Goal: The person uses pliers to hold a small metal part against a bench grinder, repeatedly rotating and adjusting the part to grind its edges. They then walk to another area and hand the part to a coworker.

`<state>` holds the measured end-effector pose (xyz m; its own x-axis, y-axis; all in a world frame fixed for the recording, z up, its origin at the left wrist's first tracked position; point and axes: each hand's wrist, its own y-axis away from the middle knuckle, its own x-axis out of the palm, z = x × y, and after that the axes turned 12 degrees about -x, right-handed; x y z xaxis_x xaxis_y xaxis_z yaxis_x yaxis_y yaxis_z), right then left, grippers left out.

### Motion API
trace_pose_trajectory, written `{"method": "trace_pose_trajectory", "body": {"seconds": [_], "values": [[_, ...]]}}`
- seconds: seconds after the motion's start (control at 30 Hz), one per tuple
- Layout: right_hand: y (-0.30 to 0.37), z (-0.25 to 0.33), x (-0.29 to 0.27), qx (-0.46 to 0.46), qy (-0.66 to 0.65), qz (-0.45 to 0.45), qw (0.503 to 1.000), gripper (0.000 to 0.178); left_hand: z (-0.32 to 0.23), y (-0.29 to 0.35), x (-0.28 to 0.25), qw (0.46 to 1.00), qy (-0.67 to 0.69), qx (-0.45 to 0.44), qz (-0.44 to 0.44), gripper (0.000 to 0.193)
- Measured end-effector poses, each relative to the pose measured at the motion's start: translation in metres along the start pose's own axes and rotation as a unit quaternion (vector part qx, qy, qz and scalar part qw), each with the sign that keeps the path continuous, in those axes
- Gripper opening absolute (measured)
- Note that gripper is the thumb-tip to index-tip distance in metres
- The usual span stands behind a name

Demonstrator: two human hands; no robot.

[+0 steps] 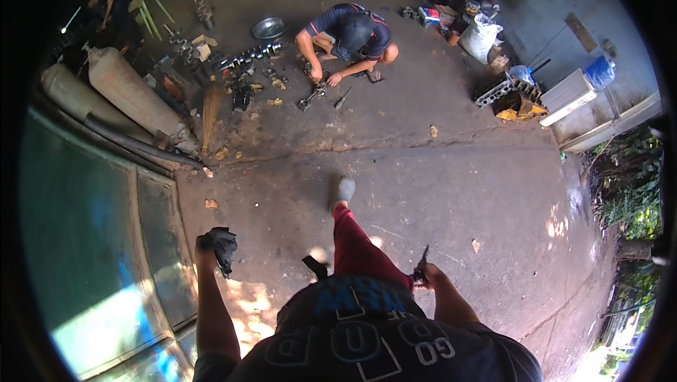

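Note:
My left hand (pixel 204 246) is closed on a crumpled black cloth (pixel 224 246), held out to the left. Low at my right side, my right hand (pixel 431 276) grips a dark, narrow tool (pixel 424 258) with a pointed end facing forward; its exact kind is too small to make out. Farther ahead, a person in a dark cap and shirt (pixel 360 33) squats on the floor. That person's hands are at a metal engine part, seemingly a connecting rod (pixel 312 98). A slim tool (pixel 343 98) lies beside it.
Gas cylinders (pixel 130 89), a broom (pixel 212 110) and a black hose (pixel 141 143) stand or lie left. Crankshafts (pixel 250 56) and a metal basin (pixel 269 28) are beyond. An engine block (pixel 511 94) and white sack (pixel 482 38) are right. A green metal panel (pixel 84 220) borders my left.

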<state>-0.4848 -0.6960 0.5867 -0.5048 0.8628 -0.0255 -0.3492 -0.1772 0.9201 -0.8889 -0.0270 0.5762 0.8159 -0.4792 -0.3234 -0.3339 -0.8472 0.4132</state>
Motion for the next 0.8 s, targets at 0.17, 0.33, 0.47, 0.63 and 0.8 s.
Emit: {"method": "trace_pose_trajectory", "body": {"seconds": [0.17, 0.33, 0.47, 0.63, 0.8], "values": [[-0.085, 0.143, 0.038, -0.003, 0.016, 0.085, 0.996, 0.017, -0.013, -0.035, 0.056, 0.972, -0.185, -0.141, 0.01, 0.026], [-0.138, 0.322, 0.062, -0.004, 0.064, 0.107, 0.992, 0.016, -0.078, -0.014, 0.087, 0.891, -0.44, -0.112, 0.029, 0.036], [-0.155, 0.464, 0.077, -0.049, 0.116, 0.1, 0.987, 0.013, -0.141, -0.075, 0.098, 0.932, -0.328, -0.141, -0.068, 0.034], [-0.163, 0.57, 0.101, -0.113, 0.128, 0.093, 0.981, 0.022, -0.199, -0.162, 0.127, 0.977, -0.203, -0.03, -0.054, 0.027], [-0.189, 0.569, 0.114, -0.095, 0.077, 0.055, 0.991, 0.021, -0.225, -0.274, 0.162, 0.94, -0.329, -0.084, 0.022, 0.031]]}}
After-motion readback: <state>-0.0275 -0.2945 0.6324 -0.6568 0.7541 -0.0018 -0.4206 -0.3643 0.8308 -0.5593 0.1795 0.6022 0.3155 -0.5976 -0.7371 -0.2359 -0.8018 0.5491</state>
